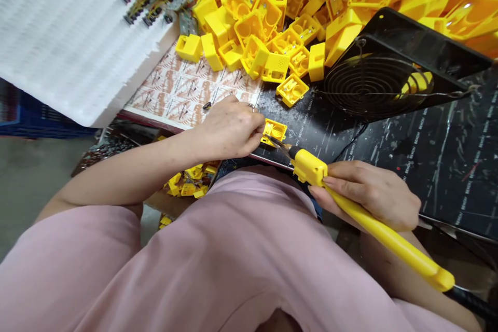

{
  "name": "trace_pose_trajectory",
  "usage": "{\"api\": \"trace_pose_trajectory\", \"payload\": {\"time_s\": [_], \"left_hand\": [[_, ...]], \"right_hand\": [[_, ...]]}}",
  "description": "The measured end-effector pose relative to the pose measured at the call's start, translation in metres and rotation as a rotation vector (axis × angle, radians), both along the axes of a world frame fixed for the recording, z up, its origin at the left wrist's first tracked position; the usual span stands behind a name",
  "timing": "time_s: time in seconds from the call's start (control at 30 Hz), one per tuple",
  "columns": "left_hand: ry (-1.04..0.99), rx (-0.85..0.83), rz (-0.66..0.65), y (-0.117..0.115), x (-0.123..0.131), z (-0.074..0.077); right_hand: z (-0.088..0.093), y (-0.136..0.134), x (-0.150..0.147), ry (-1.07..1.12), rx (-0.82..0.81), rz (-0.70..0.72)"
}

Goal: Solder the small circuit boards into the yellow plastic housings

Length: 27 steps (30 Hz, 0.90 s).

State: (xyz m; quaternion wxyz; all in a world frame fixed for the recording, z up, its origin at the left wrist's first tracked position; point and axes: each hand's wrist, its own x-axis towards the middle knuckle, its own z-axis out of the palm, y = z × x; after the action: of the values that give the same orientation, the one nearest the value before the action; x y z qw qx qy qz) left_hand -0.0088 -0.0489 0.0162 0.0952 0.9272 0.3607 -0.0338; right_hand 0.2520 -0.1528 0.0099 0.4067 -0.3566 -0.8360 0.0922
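Observation:
My right hand (369,192) is closed around a yellow soldering iron (383,236), which slants up to the left. Its dark metal tip reaches into a small open yellow plastic housing (277,128) at the bench's front edge. My left hand (233,127) is closed on the left side of that housing, fingers curled. Whether it also pinches a wire or another small part, I cannot tell. Just behind lies another open yellow housing (292,90), with small metal parts inside.
A big heap of yellow housings (249,21) covers the back. A black fan with a wire guard (361,85) stands at the right. Circuit boards with wires (151,2) lie on a white foam block (73,36) at the left. Below the bench are more yellow pieces (190,181).

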Motion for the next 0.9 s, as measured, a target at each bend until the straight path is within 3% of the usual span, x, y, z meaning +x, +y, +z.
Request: {"api": "trace_pose_trajectory", "payload": {"time_s": [0.17,0.5,0.73,0.9], "left_hand": [[0.054,-0.01,0.027,0.001,0.005,0.004],[0.041,0.024,-0.011,0.005,0.005,0.003],[-0.046,-0.059,-0.155,0.011,-0.008,0.009],[-0.181,-0.043,-0.109,0.009,-0.015,-0.003]], "right_hand": [[0.002,-0.003,0.005,-0.017,-0.037,0.065],[0.001,-0.008,0.01,-0.042,-0.074,-0.015],[-0.006,-0.009,0.016,0.071,-0.064,-0.125],[-0.001,-0.007,0.007,-0.045,-0.01,-0.213]]}}
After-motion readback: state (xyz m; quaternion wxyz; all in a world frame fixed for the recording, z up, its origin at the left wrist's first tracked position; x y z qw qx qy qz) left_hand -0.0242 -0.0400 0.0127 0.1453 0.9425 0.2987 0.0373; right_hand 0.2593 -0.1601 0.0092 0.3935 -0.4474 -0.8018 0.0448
